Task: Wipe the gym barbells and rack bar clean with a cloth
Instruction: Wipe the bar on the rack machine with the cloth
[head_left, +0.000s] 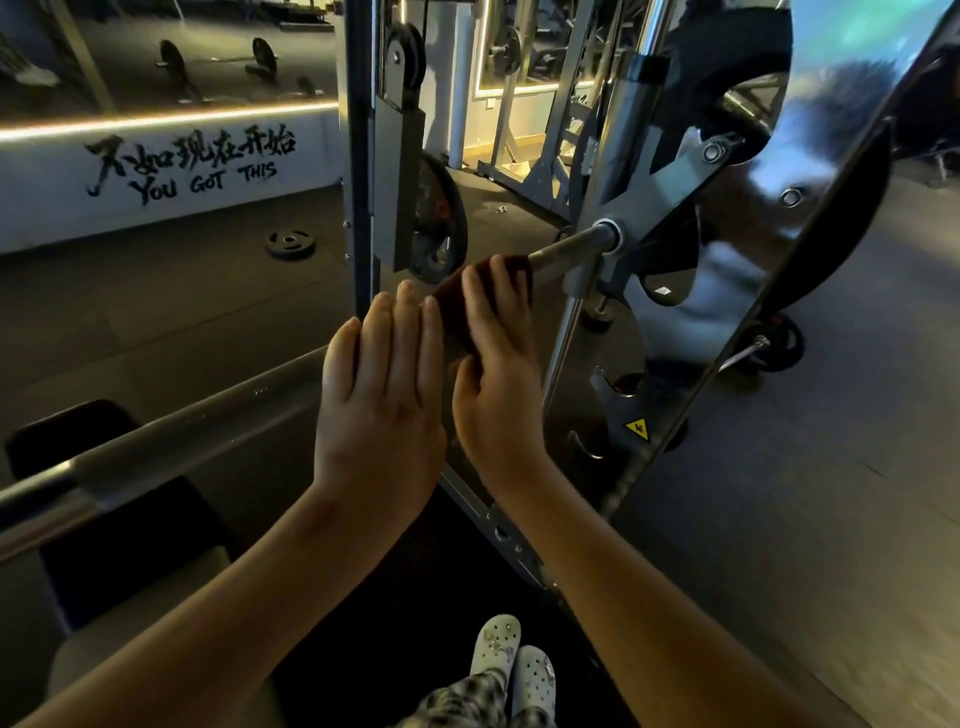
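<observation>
Cloth (451, 300) on bar (566, 249), under right hand (496, 379)

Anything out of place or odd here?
A loose weight plate lies flat on the floor near the lettered wall, not stowed. Otherwise normal: right hand holds the cloth on the bar, left hand flat beside it.
</observation>
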